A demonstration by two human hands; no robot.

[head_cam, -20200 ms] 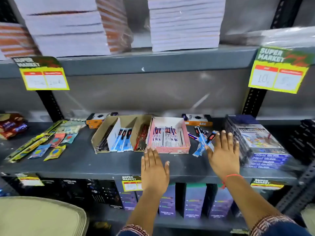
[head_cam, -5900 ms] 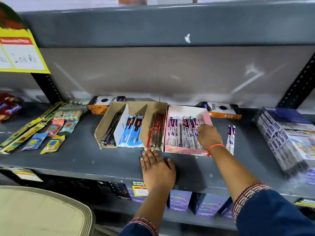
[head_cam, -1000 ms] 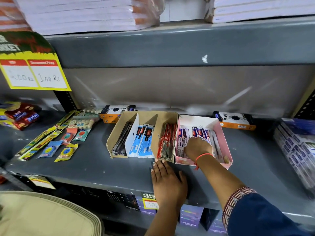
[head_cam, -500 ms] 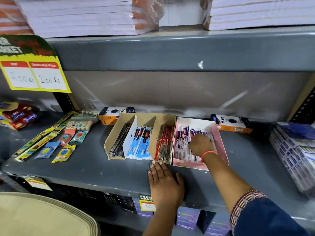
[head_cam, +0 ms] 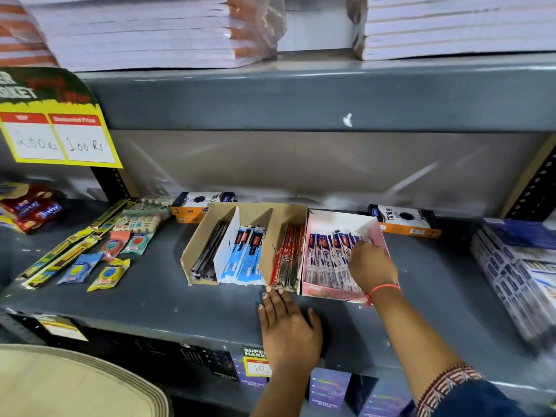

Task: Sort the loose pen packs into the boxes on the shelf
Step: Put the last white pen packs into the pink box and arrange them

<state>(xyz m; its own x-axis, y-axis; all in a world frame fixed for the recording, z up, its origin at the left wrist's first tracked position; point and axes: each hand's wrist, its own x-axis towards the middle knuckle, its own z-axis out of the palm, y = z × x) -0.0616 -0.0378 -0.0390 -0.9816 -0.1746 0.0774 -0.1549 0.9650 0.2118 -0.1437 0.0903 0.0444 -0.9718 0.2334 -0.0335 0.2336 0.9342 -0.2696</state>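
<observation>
A pink open box (head_cam: 331, 293) stands on the grey shelf, with white-and-purple pen packs (head_cam: 326, 257) lying in a row inside. My right hand (head_cam: 371, 266) reaches into its right side, fingers curled down onto the packs there; the fingertips are hidden. To the left and touching the pink box, a brown cardboard box (head_cam: 197, 242) has three compartments: black pens (head_cam: 207, 254), blue packs (head_cam: 245, 257), red packs (head_cam: 287, 257). My left hand (head_cam: 288, 329) lies flat on the shelf, fingertips at the brown box's front right corner.
Two orange-and-black boxes (head_cam: 197, 206) (head_cam: 406, 222) sit behind the open boxes. Small colourful packets (head_cam: 105, 254) are spread at the left. Stacked blue boxes (head_cam: 517, 272) stand at the right. Notebook piles (head_cam: 144, 31) fill the upper shelf, whose edge carries a yellow price tag (head_cam: 57, 136).
The loose packs that lay right of the pink box are gone from the shelf. Over the last second my right hand moved toward the back of the pink box and shifted right; my left hand stayed flat.
</observation>
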